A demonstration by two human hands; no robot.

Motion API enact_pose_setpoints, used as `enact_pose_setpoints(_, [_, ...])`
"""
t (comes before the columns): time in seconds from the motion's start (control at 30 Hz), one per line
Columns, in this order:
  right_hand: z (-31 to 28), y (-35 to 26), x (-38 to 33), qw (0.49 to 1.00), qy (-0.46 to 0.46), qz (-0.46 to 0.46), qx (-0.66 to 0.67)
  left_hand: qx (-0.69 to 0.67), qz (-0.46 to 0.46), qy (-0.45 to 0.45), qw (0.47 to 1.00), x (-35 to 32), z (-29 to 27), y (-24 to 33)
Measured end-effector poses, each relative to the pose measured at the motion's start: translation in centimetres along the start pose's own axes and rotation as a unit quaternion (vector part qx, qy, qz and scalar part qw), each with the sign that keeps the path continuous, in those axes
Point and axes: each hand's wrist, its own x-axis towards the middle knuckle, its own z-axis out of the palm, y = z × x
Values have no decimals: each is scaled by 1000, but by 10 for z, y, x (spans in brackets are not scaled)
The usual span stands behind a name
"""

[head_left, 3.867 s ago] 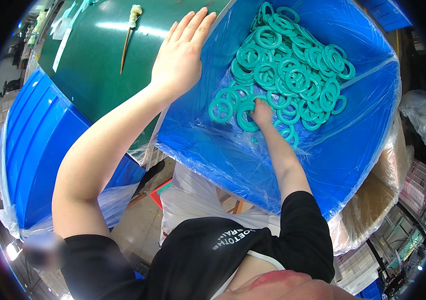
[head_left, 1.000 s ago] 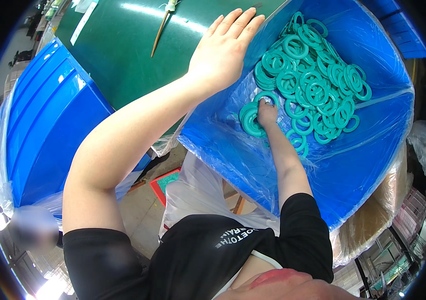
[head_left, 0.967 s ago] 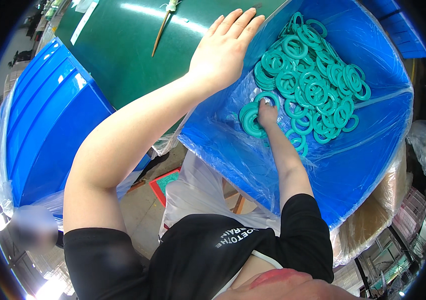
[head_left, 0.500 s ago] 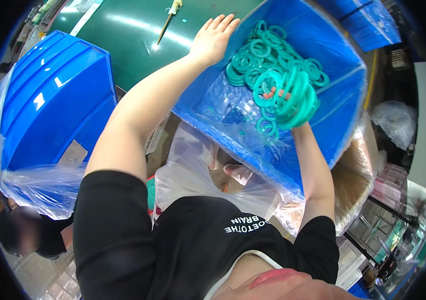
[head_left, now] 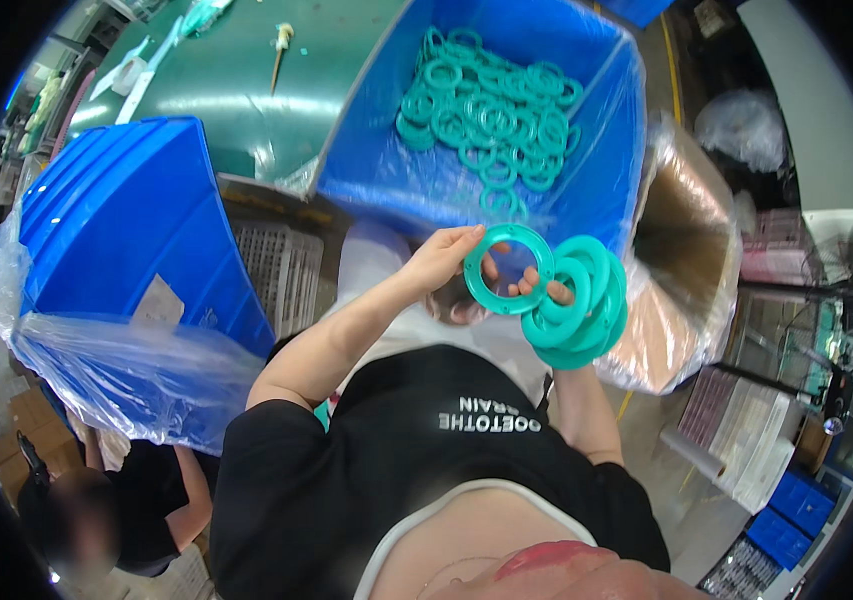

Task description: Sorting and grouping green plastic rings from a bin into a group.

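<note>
In front of my torso, my left hand (head_left: 449,257) pinches the upper left edge of a flat teal plastic ring (head_left: 492,300). My right hand (head_left: 546,290) has its fingers hooked through a bunch of similar teal rings (head_left: 586,335), which fan out over the wrist and hide the palm. The single ring's right edge meets this bunch; whether the right fingertips also hold it is hard to tell. Beyond both hands, a blue bin (head_left: 366,165) lined with clear film holds a heap of loose teal rings (head_left: 496,115).
A thin-shafted tool (head_left: 278,55) lies on the green tabletop (head_left: 346,50). At left is another blue bin (head_left: 116,220) with film draped over it. An open film-lined brown container (head_left: 691,270) stands at right. Another person (head_left: 136,510) is at lower left.
My right hand has drawn the bunch of rings out of the bin toward my body. My left hand has left the bin's edge and taken hold of one ring. The head view has shifted.
</note>
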Motion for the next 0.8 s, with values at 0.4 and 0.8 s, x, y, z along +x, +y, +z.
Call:
enact_pose_setpoints(0.4, [-36,44,-16,978,-81,115,-154,428,45,48,901,-59,3,-18])
enact_pose_setpoints(0.8, [-77,54,-20,988,72,9,-138,-62,1,1,998,-77,6,-26])
